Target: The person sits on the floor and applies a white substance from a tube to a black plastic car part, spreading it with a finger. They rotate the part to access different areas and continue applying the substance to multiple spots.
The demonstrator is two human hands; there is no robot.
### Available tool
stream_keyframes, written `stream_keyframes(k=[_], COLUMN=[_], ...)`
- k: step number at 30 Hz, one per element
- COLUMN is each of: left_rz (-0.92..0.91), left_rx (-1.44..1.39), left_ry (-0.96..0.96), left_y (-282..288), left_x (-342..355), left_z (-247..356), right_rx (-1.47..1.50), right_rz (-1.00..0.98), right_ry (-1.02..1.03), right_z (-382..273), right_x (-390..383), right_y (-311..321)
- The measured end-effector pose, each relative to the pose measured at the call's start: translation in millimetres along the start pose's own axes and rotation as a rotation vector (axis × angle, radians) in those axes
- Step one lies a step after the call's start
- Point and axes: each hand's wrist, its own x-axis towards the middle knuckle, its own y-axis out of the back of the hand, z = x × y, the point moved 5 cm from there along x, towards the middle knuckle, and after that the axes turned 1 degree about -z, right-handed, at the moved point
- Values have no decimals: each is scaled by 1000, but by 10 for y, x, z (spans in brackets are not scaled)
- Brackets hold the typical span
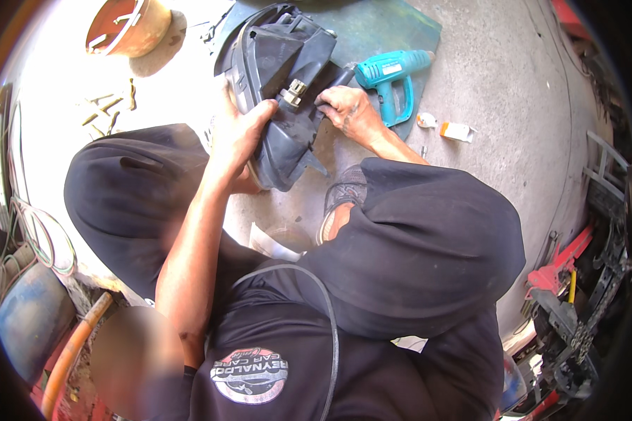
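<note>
A black car headlight housing (277,133) stands tilted between my knees, its back side facing me. My left hand (242,130) grips its left edge, with the thumb laid over the back. A grey bulb socket (293,92) sticks out from the middle of the housing. At the right edge, the fingers of my right hand (352,114) are closed in a pinch against the housing; what lies between them is hidden. Just beyond that hand, a teal heat gun (393,78) rests on its side, nozzle pointing right.
A green mat (411,28) lies under the heat gun. Right of it are a small orange-and-white box (457,132) and a small white-and-orange piece (426,120). A brown bucket (147,35) and several hand tools (109,111) sit at left. Metal parts and a red jack (562,263) line the right side.
</note>
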Motion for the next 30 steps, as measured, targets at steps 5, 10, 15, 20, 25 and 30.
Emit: stream_keyframes(k=[5, 10, 15, 20, 25, 30], left_rz=[-5, -1, -112, -92, 0, -37], left_rx=[-7, -21, -53, -41, -83, -82], left_ry=[13, 16, 122, 82, 47, 46], left_y=[11, 8, 9, 3, 26, 15], left_x=[16, 2, 11, 35, -8, 18], left_z=[-9, 34, 51, 18, 79, 52], right_rx=[-72, -65, -68, -102, -87, -88], right_rz=[-12, 7, 32, 60, 19, 41], right_ry=[53, 16, 13, 24, 28, 26], right_z=[-55, -40, -61, -43, -63, -91], right_x=[-5, -35, -56, -62, -60, -82], right_y=[0, -25, -11, 1, -20, 5])
